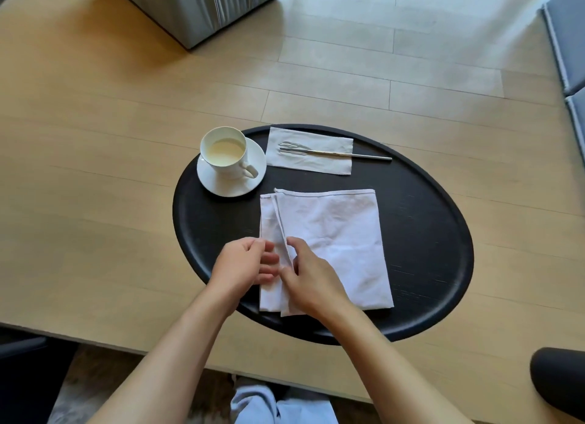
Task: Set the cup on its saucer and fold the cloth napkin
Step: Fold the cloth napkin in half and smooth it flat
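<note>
head view, looking down on a round black table standing on a pale wood floor. the white cloth napkin lies flat on the table, already folded over once, with its two left edges slightly offset so that a narrow strip of the lower layer shows. the left hand rests at the napkin's left edge, fingers loosely curled and partly open, fingertips touching the lower layer; whether it pinches the cloth cannot be told. the right hand, just beside the left and nearly touching it, lies palm down on the upper layer, thumb and forefinger closed on the upper layer's left edge. the near left corner of the napkin lies below both hands, towards the person.

beyond the left hand, well apart from it, the white cup stands upright on its white saucer, handle pointing back towards the hands; it holds a pale creamy liquid. the saucer overhangs the table's far left rim. beyond the right hand, past the napkin's far edge, a grey paper napkin carries a metal fork, tines towards the cup. a grey upholstered block stands on the floor further off.
</note>
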